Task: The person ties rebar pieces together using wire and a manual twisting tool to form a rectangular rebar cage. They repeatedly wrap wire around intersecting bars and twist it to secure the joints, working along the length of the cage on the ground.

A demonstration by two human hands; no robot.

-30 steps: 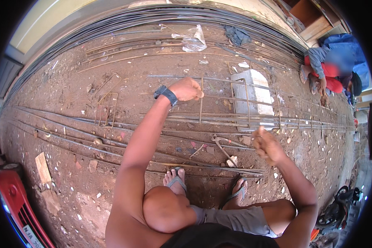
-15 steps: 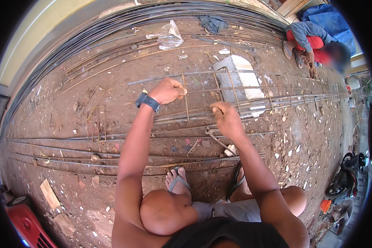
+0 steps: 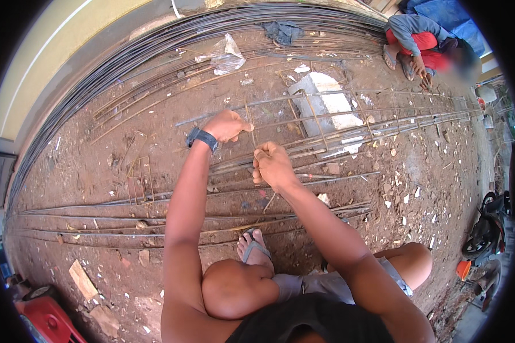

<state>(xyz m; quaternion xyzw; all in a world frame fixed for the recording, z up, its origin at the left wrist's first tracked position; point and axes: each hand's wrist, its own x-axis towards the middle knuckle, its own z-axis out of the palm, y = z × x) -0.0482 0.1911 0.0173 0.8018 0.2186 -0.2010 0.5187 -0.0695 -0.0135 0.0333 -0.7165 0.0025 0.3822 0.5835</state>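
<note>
My left hand [image 3: 228, 126], with a dark watch on the wrist, is closed on a thin metal stirrup [image 3: 247, 110], where it crosses the long steel bars. Just below and to the right, my right hand [image 3: 273, 166] has its fingers curled at the lower part of the same stirrup; what its fingertips hold is hidden. The long rebar cage [image 3: 326, 117] stretches off to the right with several stirrups along it. A white-grey block [image 3: 326, 108] lies beneath it.
Loose bars [image 3: 126, 218] lie across the dirt before my feet. A bundle of long rods [image 3: 97, 80] curves along the wall. Bent stirrups [image 3: 140, 180] lie at left. Another person [image 3: 420, 48] crouches at the far right. A motorbike [image 3: 486, 226] stands at right.
My right hand has moved left, from over the middle of the cage to the stirrup by my left hand. The left hand stays at the stirrup. The view has shifted slightly.
</note>
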